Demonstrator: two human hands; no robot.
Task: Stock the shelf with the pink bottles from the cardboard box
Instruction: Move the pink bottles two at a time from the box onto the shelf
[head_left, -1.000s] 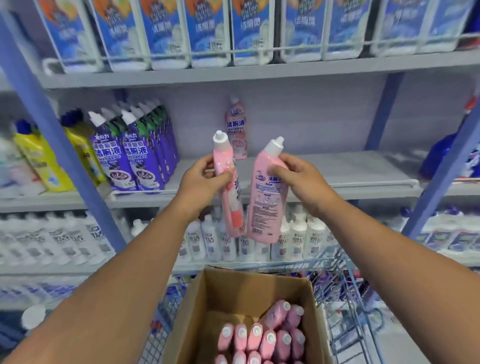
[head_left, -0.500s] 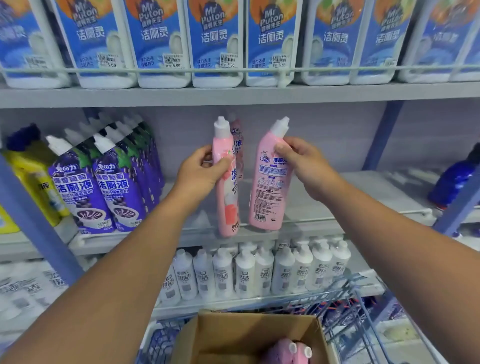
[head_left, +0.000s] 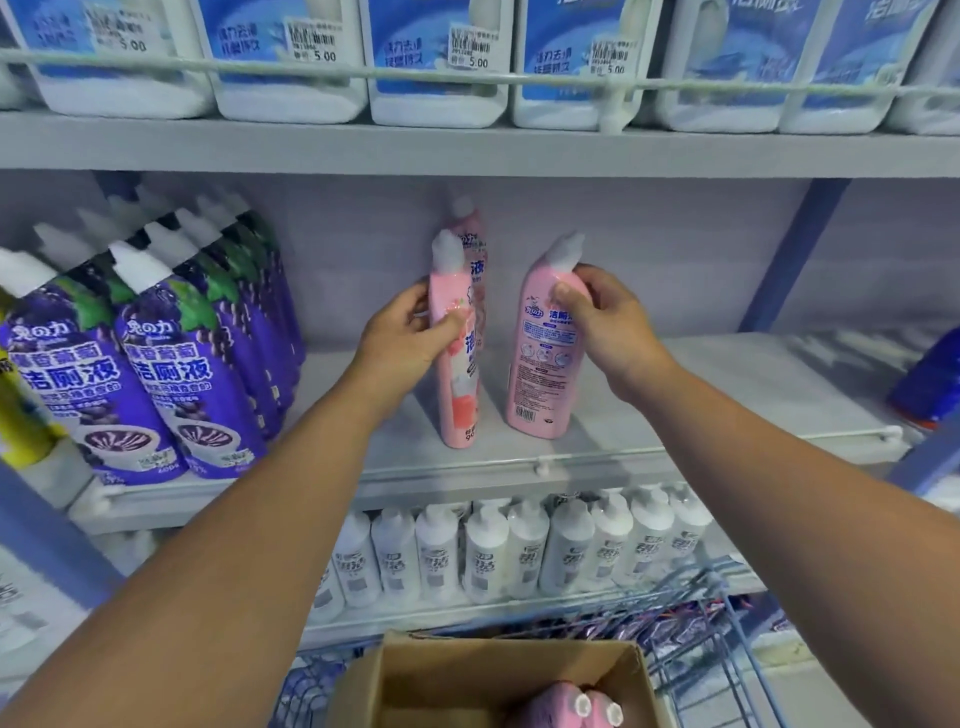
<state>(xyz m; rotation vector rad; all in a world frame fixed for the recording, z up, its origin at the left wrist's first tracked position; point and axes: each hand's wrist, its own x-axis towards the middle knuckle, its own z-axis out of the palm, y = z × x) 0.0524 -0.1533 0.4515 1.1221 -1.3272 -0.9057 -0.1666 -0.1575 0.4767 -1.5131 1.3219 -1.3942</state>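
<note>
My left hand (head_left: 410, 332) grips a pink bottle (head_left: 457, 395) with a white cap, its base at the grey middle shelf (head_left: 675, 426). My right hand (head_left: 605, 322) holds a second pink bottle (head_left: 540, 374) by its neck, back label facing me, base down on the same shelf. A third pink bottle (head_left: 475, 249) stands behind the left one, against the back wall. At the bottom edge, the cardboard box (head_left: 467, 675) is open with two pink bottle tops (head_left: 582, 706) showing.
Purple bottles (head_left: 171, 353) fill the shelf's left side and a yellow bottle (head_left: 15, 415) sits at the far left. White and blue jugs (head_left: 441, 57) line the shelf above; small white bottles (head_left: 519, 551) the shelf below. A blue bottle (head_left: 930, 379) is at the right. A wire cart (head_left: 717, 639) holds the box.
Both hands have moved forward and down into the middle shelf with their bottles. The view has tilted up, so less of the box shows.
</note>
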